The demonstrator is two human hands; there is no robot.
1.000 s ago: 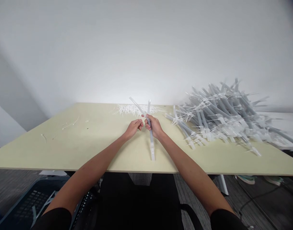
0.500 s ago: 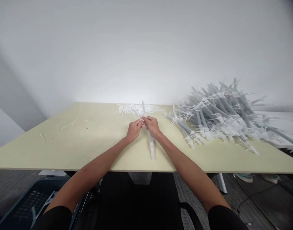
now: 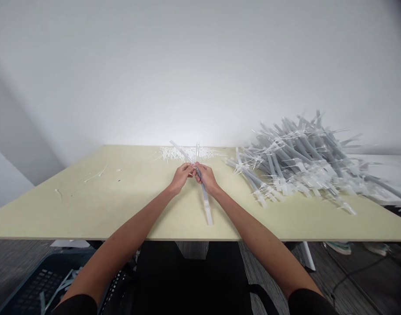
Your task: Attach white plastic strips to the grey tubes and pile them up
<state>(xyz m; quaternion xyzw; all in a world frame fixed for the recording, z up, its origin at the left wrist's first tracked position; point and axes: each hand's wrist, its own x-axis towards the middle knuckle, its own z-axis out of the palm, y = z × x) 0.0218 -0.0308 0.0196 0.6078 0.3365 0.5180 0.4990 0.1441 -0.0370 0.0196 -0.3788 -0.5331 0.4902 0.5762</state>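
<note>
A grey tube with clear and whitish ends (image 3: 204, 194) slants across the middle of the table, forked at its far end. My right hand (image 3: 206, 176) is wrapped round its middle. My left hand (image 3: 182, 176) is closed beside it, fingertips pinched at the tube's fork; what they pinch is too small to make out. Behind the hands lies a spread of thin white strips (image 3: 167, 152), which look like cable ties.
A big heap of similar grey tubes (image 3: 301, 148) covers the table's right part. A few loose strips (image 3: 97, 175) lie on the pale table (image 3: 98, 214) at left. Below the left edge stands a dark basket (image 3: 33, 280) with strips inside.
My hands have parted slightly at the fingertips, and more of the tube's grey middle shows. The forked end has spread to the left. The view has shifted a little.
</note>
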